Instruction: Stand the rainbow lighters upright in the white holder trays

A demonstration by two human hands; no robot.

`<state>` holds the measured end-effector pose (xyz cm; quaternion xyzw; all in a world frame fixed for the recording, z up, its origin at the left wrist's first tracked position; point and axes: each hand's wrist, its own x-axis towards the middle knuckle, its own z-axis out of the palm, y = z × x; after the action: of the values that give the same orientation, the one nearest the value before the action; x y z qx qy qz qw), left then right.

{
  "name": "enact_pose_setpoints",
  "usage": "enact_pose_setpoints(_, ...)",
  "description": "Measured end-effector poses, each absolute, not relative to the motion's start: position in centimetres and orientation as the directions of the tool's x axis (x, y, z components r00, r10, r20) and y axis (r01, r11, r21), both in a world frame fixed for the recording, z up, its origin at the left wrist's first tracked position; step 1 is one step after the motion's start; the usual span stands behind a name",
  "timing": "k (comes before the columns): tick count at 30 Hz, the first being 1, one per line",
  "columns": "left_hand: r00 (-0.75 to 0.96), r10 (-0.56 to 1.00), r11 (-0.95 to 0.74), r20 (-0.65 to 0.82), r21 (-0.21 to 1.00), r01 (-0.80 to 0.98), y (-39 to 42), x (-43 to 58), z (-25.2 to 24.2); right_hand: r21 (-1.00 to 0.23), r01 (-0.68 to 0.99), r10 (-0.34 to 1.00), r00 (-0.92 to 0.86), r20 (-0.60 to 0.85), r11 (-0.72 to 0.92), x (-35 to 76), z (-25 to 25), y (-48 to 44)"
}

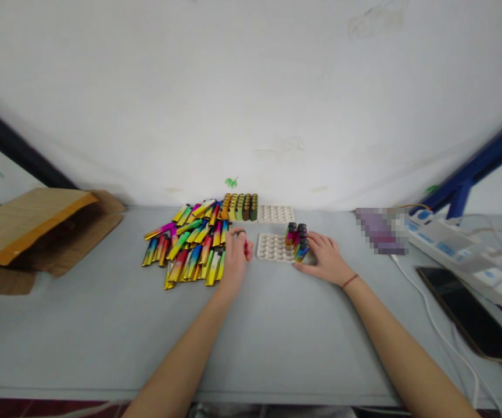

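Shiny rainbow-coloured lighters (196,241) lie in a loose pile on the left of the table. Beside the pile's right edge is my left hand (236,258), its fingers curled round a lighter whose dark end shows at the top; most of it is hidden. A white tray (272,248) with round holes lies in front of me, several dark-topped lighters (302,249) standing upright in its right part. My right hand (330,259) reaches round those lighters from the right, thumb in front and fingers behind, gripping the nearest.
Behind the pile stands a block of upright gold and dark lighters (240,207), next to a second white holed tray (276,213). An opened cardboard box (37,232) lies at the left. To the right are a phone (473,313), a power strip (455,247) and white cables (429,307).
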<state>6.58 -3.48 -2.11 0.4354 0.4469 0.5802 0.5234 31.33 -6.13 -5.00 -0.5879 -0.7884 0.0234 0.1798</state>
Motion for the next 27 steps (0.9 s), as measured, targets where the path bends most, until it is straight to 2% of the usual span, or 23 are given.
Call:
enact_pose_setpoints(4,0.105,0.962,-0.252,0.252,0.968,-0.016,-3.5,7.3,-2.9,-0.251,0.914,0.931,-0.251,0.267,0.318,31.3,-5.0,-6.1)
enact_pose_setpoints(8,0.223,0.891,-0.43,0.396,0.893,0.133,-2.7,8.5,-2.8,-0.26,0.913,0.934,-0.248,0.256,0.314,31.3,-4.9,-6.0)
enact_pose_setpoints(15,0.397,0.833,-0.503,0.387,0.828,0.249,-1.5,9.6,-2.0,-0.283,0.905,0.937,-0.252,0.242,0.317,31.2,-4.7,-6.0)
enact_pose_setpoints(27,0.383,0.825,-0.539,0.416,0.784,0.308,-2.2,10.3,-2.3,-0.284,0.906,0.94,-0.252,0.232,0.313,31.1,-4.6,-6.1)
